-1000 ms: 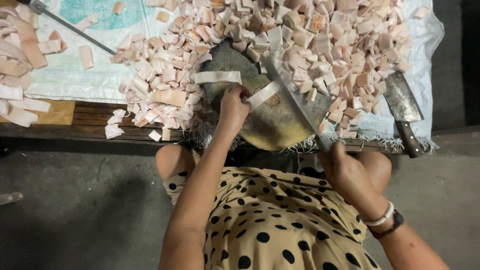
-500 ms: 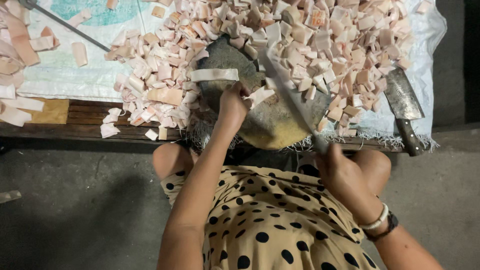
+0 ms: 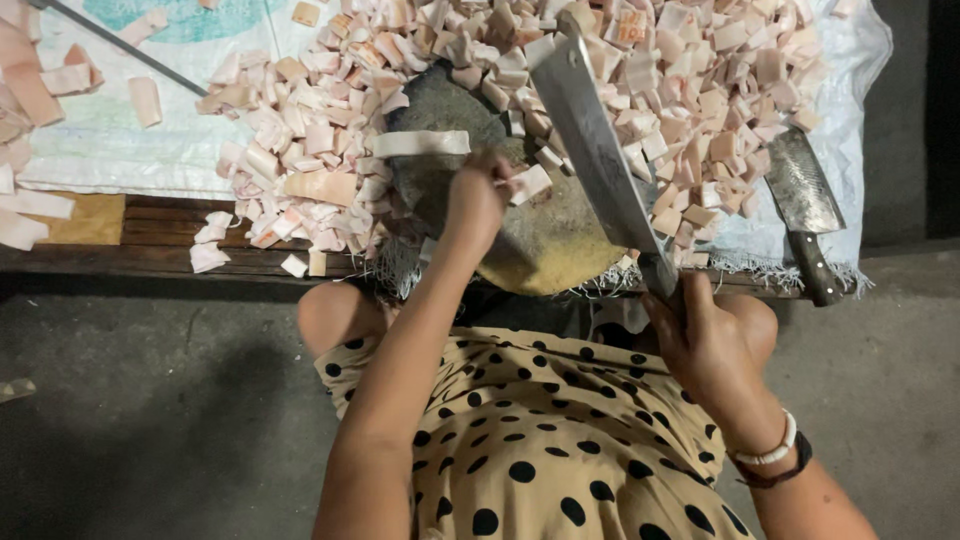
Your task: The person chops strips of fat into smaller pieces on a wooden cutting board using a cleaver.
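My right hand [image 3: 705, 345] grips the handle of a long cleaver [image 3: 598, 150] whose blade is raised above a round wooden chopping block [image 3: 545, 235]. My left hand [image 3: 476, 200] rests on the block with its fingers closed on a pale strip of meat [image 3: 525, 185]. Another long pale strip [image 3: 420, 143] lies across the block's far left edge. Cut pink and white pieces [image 3: 690, 70] are heaped all around the block.
A second cleaver [image 3: 803, 205] lies at the right on the white plastic sheet [image 3: 120, 130]. Uncut strips [image 3: 30, 90] lie at the far left. The low wooden platform edge [image 3: 160, 255] runs along the front, with dark concrete floor [image 3: 150, 400] below.
The cleaver blade has risen higher above the block. My left hand has shifted slightly on the strip, and the view has moved in closer.
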